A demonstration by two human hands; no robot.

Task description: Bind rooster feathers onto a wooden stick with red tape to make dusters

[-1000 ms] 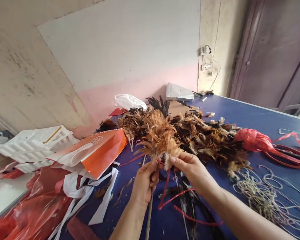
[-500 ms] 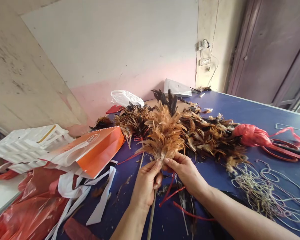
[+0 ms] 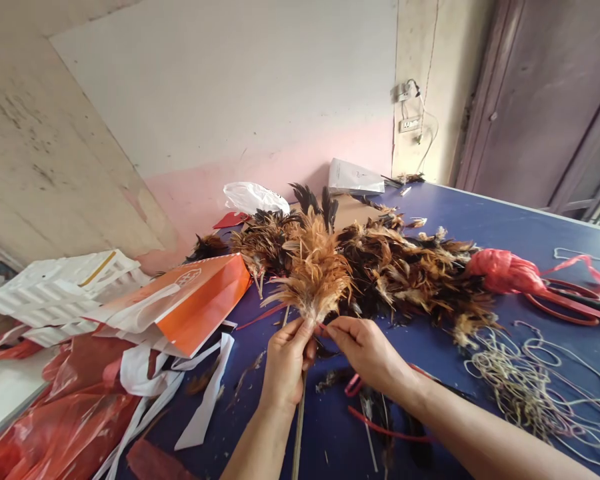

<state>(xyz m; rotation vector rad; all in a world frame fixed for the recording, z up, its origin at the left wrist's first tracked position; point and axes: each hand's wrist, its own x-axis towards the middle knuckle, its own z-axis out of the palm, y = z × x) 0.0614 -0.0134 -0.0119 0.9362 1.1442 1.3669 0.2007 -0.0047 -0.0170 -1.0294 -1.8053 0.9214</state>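
Observation:
My left hand (image 3: 284, 363) is closed around the base of a feather duster (image 3: 319, 270), with tan-brown feathers fanning upward and black tips at the top. Its thin stick (image 3: 299, 427) runs down below the fist. Just to the right, my right hand (image 3: 373, 350) pinches a red plastic strip (image 3: 323, 327) that stretches to the base of the feathers. A pink-red loop (image 3: 353, 385) hangs under this hand. Part of the strip is hidden behind my fingers.
Brown and black feathers (image 3: 410, 267) are heaped behind on the blue table (image 3: 505, 220). At right lie a red ribbon bundle (image 3: 505, 270) and tangled string (image 3: 520, 387). An orange paper bag (image 3: 205, 303) and red plastic (image 3: 75, 400) crowd the left; a white bag (image 3: 356, 177) stands by the wall.
My right hand has drawn slightly away from my left, pulling the red strip taut between them. The duster has shifted a little to the left, and the dangling strip ends have moved.

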